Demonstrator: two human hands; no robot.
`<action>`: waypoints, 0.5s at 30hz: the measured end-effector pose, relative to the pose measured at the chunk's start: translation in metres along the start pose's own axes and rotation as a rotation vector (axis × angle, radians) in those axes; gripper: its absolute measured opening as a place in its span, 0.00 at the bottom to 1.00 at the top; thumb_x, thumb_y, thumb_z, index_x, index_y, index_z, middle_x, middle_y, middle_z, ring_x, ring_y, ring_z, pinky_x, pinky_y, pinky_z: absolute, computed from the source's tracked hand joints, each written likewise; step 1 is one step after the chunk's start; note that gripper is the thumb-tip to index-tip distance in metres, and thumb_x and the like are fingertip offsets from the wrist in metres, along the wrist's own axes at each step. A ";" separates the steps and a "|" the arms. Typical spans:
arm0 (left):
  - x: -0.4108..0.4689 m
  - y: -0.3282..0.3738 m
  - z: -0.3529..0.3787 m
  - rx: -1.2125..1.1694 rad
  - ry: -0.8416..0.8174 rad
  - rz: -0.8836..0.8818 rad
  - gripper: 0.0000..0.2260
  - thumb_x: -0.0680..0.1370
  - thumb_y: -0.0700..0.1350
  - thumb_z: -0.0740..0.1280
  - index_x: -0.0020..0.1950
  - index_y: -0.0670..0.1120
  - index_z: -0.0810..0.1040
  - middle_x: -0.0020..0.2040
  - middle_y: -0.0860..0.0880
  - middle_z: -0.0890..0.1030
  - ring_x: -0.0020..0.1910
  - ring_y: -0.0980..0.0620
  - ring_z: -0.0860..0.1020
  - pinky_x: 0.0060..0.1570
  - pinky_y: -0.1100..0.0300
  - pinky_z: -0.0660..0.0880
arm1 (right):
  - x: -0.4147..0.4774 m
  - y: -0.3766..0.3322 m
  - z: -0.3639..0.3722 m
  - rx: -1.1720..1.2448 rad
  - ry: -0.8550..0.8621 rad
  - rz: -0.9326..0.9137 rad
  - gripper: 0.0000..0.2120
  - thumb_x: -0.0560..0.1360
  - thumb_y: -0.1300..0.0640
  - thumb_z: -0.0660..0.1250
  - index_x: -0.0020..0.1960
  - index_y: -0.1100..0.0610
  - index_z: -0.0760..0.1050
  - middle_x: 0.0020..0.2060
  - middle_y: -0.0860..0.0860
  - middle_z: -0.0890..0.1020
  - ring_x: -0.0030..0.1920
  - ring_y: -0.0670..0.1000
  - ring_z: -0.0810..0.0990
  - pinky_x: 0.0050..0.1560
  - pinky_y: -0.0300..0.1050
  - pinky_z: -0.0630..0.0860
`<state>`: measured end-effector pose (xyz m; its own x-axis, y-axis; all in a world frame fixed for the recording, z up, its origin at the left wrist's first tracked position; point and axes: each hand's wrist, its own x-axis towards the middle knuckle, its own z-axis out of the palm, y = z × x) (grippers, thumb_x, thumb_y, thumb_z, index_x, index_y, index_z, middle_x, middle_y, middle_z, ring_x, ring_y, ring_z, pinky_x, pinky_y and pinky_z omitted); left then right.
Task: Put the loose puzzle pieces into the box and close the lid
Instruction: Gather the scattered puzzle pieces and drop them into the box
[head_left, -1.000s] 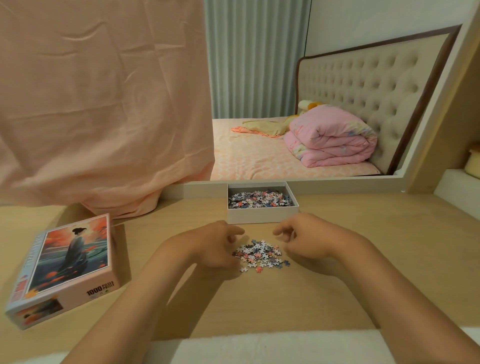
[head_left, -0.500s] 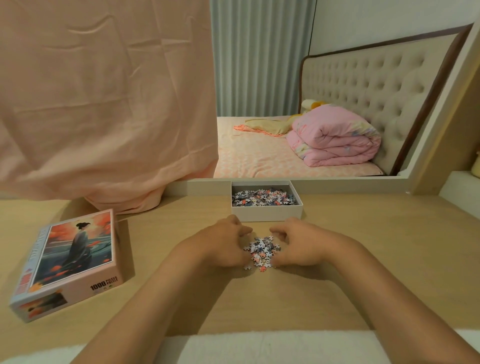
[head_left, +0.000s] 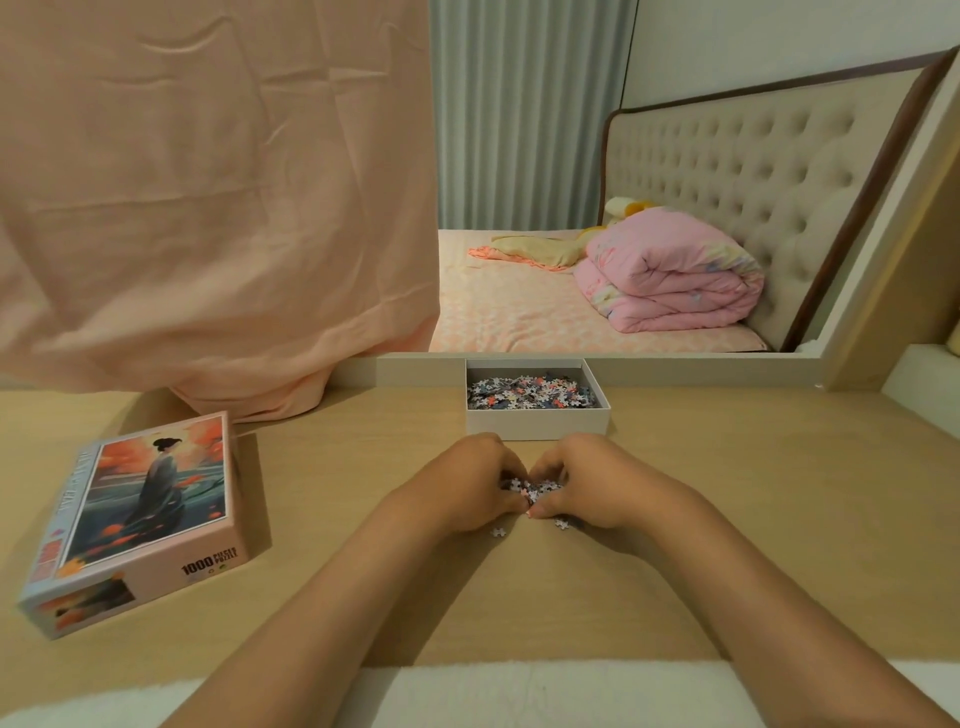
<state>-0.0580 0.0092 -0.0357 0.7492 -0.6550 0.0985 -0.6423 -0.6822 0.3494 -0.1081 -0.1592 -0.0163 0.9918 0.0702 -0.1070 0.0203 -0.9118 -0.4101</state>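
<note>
An open white box with several puzzle pieces inside stands at the back of the wooden desk. Just in front of it, my left hand and my right hand are cupped together around a small heap of loose puzzle pieces, fingertips touching, most of the heap hidden between the palms. Two stray pieces lie below the hands, one on the left, one on the right. The printed pink lid lies face up at the desk's left.
A peach cloth hangs over the back left of the desk. A big mirror behind the box reflects a bed. A white edge runs along the desk front.
Both hands have slid inward from either side of the spread pieces and pressed them into a tight heap between the palms. Two pieces were left behind on the desk.
</note>
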 end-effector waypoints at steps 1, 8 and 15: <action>0.000 0.000 0.000 -0.018 0.024 -0.004 0.15 0.73 0.52 0.73 0.58 0.51 0.82 0.48 0.50 0.77 0.47 0.52 0.76 0.46 0.60 0.71 | 0.000 0.000 0.001 0.015 0.022 -0.001 0.18 0.69 0.48 0.78 0.58 0.49 0.83 0.42 0.46 0.81 0.43 0.47 0.78 0.41 0.40 0.71; 0.002 -0.004 0.001 -0.267 0.106 -0.114 0.09 0.69 0.49 0.78 0.47 0.51 0.83 0.42 0.53 0.83 0.40 0.55 0.78 0.40 0.61 0.74 | 0.008 0.005 0.008 0.317 0.117 0.049 0.05 0.69 0.61 0.77 0.42 0.52 0.85 0.34 0.49 0.85 0.33 0.48 0.82 0.40 0.44 0.81; 0.005 -0.005 0.001 -0.667 0.129 -0.212 0.04 0.73 0.43 0.75 0.47 0.48 0.84 0.38 0.47 0.84 0.33 0.55 0.79 0.36 0.57 0.78 | 0.010 0.009 0.013 0.931 0.156 0.164 0.05 0.72 0.70 0.73 0.46 0.64 0.83 0.39 0.60 0.83 0.33 0.53 0.80 0.37 0.46 0.79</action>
<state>-0.0515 0.0089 -0.0380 0.8868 -0.4582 0.0608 -0.2760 -0.4194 0.8648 -0.0994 -0.1609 -0.0329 0.9804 -0.1454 -0.1327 -0.1621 -0.2136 -0.9634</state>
